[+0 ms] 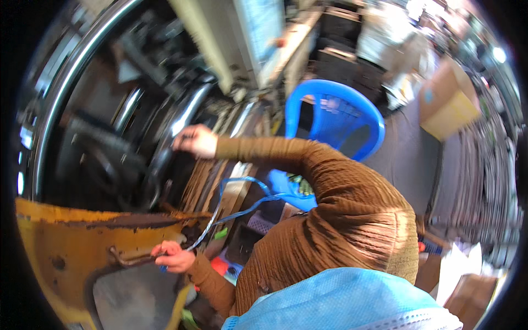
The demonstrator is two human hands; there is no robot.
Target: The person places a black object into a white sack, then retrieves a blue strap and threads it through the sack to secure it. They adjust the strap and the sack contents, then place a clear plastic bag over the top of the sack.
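My left hand (174, 257) is closed, low on the left, with a twisted blue-and-white cord (237, 214) coming out of it. That cord loops up toward a blue plastic chair and back. Against the fingers of this hand lies the end of a rusty bent metal handle (129, 260), fixed to a yellow machine panel (60, 242). Farther up, my right hand (198, 141) reaches across to the shiny roller (190, 113) of a dark machine. Its fingers are bent together near a small dark thing, blurred beyond naming.
The blue plastic chair (360, 104) stands behind my right arm. A cardboard box (450, 102) rests by tall stacks of flat grey sheets (473, 181). A pale upright post (212, 44) rises beside the machine. My blue mask (341, 302) covers part of the lower edge.
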